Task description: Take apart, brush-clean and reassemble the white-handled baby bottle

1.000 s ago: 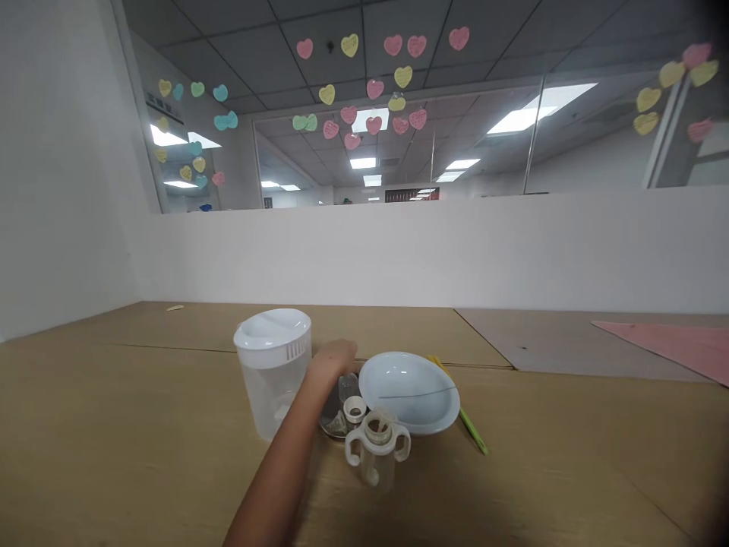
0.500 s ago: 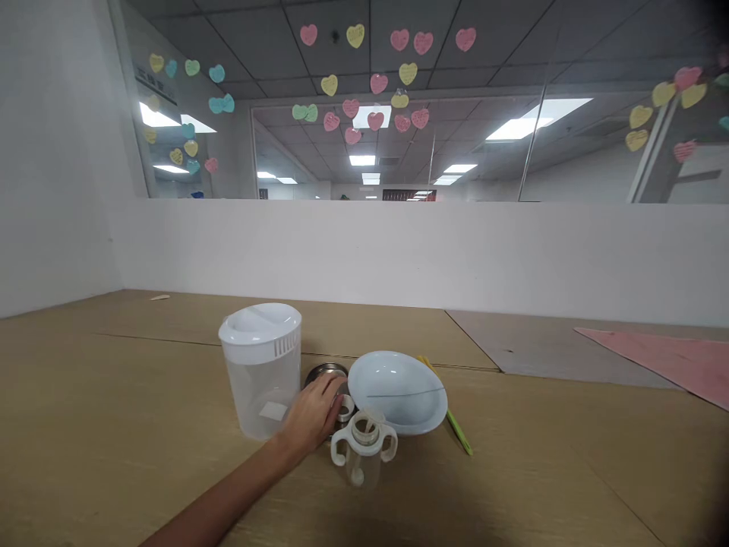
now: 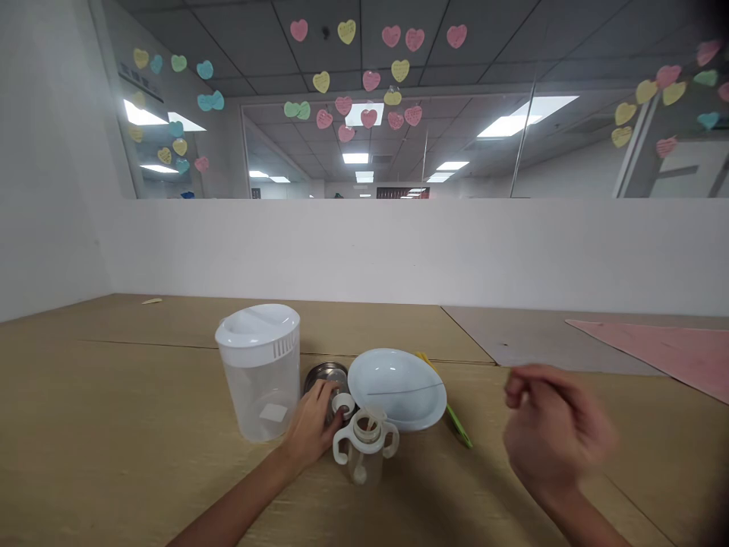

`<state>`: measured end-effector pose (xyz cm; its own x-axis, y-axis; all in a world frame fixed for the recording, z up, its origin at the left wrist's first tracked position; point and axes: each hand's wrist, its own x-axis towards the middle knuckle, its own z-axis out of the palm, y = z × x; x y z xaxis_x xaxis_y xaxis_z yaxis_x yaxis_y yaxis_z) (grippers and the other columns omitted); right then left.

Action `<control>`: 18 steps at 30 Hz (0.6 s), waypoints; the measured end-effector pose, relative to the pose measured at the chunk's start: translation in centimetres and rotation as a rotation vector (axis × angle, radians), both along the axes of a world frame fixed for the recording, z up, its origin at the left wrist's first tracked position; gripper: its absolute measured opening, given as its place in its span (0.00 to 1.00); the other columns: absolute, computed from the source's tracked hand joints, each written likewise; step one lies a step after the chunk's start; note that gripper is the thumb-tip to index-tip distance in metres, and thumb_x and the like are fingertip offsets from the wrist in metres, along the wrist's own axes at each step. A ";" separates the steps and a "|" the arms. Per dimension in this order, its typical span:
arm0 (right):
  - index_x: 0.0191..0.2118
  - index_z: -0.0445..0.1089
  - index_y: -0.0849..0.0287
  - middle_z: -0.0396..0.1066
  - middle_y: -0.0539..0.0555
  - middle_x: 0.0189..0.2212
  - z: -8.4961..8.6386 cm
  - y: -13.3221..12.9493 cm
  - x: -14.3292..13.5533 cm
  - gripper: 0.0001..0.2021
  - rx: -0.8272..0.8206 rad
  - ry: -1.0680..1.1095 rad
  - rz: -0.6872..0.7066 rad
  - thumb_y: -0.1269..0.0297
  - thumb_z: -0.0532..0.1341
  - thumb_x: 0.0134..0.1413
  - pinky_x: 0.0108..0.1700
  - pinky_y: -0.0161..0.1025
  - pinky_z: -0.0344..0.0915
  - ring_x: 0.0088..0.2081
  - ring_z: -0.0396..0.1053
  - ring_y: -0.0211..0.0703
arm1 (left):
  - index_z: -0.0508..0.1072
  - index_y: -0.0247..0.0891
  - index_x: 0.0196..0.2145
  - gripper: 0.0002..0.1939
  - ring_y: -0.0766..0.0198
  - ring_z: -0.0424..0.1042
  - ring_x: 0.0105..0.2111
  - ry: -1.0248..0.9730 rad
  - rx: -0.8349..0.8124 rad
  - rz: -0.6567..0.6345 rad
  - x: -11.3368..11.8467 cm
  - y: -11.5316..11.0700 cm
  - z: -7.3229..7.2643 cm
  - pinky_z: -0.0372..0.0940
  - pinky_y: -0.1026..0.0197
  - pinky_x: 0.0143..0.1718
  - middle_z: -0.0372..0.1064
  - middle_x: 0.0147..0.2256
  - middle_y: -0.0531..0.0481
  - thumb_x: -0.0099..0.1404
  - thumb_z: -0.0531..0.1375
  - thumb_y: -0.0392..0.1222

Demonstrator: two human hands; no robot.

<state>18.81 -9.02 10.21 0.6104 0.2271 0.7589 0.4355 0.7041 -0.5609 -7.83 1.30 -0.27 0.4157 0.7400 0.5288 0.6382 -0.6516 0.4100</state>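
"What is the biggest thing here?"

"A tan table (image 3: 142, 441), with a pink sheet (image 3: 654, 351) lying far right."

"And the containers?"

"Largest is a translucent tub (image 3: 259, 384), upright under a white lid. A pale rectangle shows low on or in it; I cannot tell which. Right of it is an oval bowl (image 3: 399, 387), its long axis running left to right, open side up, crossed by a thin dark line."

"Where are the hands?"

"The right hand (image 3: 555, 433) is blurred above the table, well apart from the bowl, its fingers curled closed with nothing visible in them. The left hand (image 3: 310, 429) reaches between tub and bowl, fingers curved down at a white ring (image 3: 343, 397). I cannot tell whether they grasp it."

"What stands nearest the viewer?"

"A clear bottle (image 3: 366, 458), upright, its long axis vertical and open mouth upward. Its two white handles point left and right. A thin piece shows at the mouth, and a pale rounded piece low inside."

"Anything smaller?"

"A shiny metal dish (image 3: 319, 371) beside the tub, partly hidden by the left hand, with clear material in it. A yellow-and-green stick (image 3: 459, 425) slants beyond the bowl, green end toward the viewer. Smallest is the ring, between dish and bowl, its opening upward."
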 end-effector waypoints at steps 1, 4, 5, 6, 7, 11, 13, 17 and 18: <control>0.29 0.65 0.61 0.58 0.46 0.20 -1.0 1.2 0.8 0.07 -0.083 0.036 -0.011 0.62 0.56 0.51 0.23 0.31 0.55 0.21 0.57 0.32 | 0.58 0.38 0.47 0.15 0.56 0.64 0.42 0.001 -0.005 -0.011 -0.1 -0.1 0.1 0.63 0.53 0.43 0.59 0.43 0.44 0.62 0.50 0.40; 0.39 0.65 0.61 0.60 0.47 0.22 -5.0 4.7 3.7 0.13 -0.587 -0.002 -0.126 0.60 0.52 0.49 0.25 0.33 0.55 0.22 0.58 0.35 | 0.57 0.38 0.47 0.17 0.56 0.63 0.42 -0.002 -0.040 -0.058 -0.2 -0.3 0.3 0.63 0.54 0.42 0.58 0.43 0.44 0.58 0.51 0.37; 0.42 0.64 0.61 0.63 0.49 0.24 -6.3 5.6 4.5 0.16 -0.782 -0.114 -0.144 0.59 0.51 0.49 0.27 0.34 0.57 0.24 0.60 0.37 | 0.56 0.38 0.47 0.18 0.57 0.63 0.42 -0.006 -0.060 -0.058 -0.2 -0.4 0.3 0.63 0.54 0.42 0.57 0.43 0.44 0.57 0.51 0.36; 0.44 0.64 0.62 0.65 0.51 0.27 -7.4 6.2 5.2 0.18 -0.959 -0.239 -0.121 0.58 0.50 0.50 0.29 0.36 0.58 0.26 0.63 0.40 | 0.56 0.38 0.47 0.19 0.57 0.64 0.42 -0.011 -0.082 -0.052 -0.2 -0.4 0.4 0.63 0.55 0.41 0.57 0.43 0.45 0.56 0.50 0.34; 0.45 0.63 0.64 0.68 0.54 0.30 -8.3 6.6 5.6 0.20 -1.110 -0.334 -0.096 0.57 0.49 0.51 0.32 0.37 0.59 0.31 0.66 0.43 | 0.56 0.38 0.47 0.20 0.58 0.64 0.41 -0.017 -0.102 -0.040 -0.2 -0.5 0.4 0.63 0.56 0.41 0.57 0.43 0.45 0.55 0.50 0.33; 0.45 0.66 0.65 0.69 0.62 0.40 -9.7 6.4 4.7 0.18 -1.344 -0.702 -0.071 0.61 0.46 0.56 0.37 0.39 0.59 0.40 0.68 0.49 | 0.55 0.39 0.48 0.22 0.59 0.66 0.39 -0.035 -0.144 -0.004 0.0 -0.5 0.3 0.64 0.58 0.38 0.58 0.42 0.46 0.54 0.49 0.31; 0.40 0.68 0.64 0.70 0.62 0.39 -9.7 6.2 4.1 0.15 -1.342 -0.761 -0.073 0.65 0.48 0.54 0.36 0.38 0.58 0.40 0.68 0.49 | 0.56 0.39 0.48 0.21 0.60 0.66 0.38 -0.047 -0.138 -0.014 0.0 -0.5 0.1 0.64 0.58 0.37 0.58 0.42 0.46 0.56 0.49 0.32; 0.34 0.70 0.63 0.72 0.62 0.34 -9.9 6.6 4.8 0.14 -1.348 -0.714 -0.085 0.65 0.48 0.54 0.34 0.37 0.57 0.37 0.69 0.49 | 0.58 0.40 0.47 0.16 0.61 0.66 0.38 -0.109 -0.082 -0.045 0.0 -0.2 -0.1 0.66 0.59 0.38 0.58 0.43 0.45 0.60 0.50 0.35; 0.33 0.70 0.63 0.72 0.61 0.33 -10.0 6.9 5.4 0.15 -1.348 -0.685 -0.085 0.64 0.47 0.55 0.33 0.37 0.57 0.36 0.69 0.49 | 0.59 0.40 0.47 0.15 0.61 0.66 0.38 -0.128 -0.064 -0.021 -0.1 -0.2 -0.1 0.66 0.58 0.39 0.58 0.44 0.45 0.61 0.50 0.37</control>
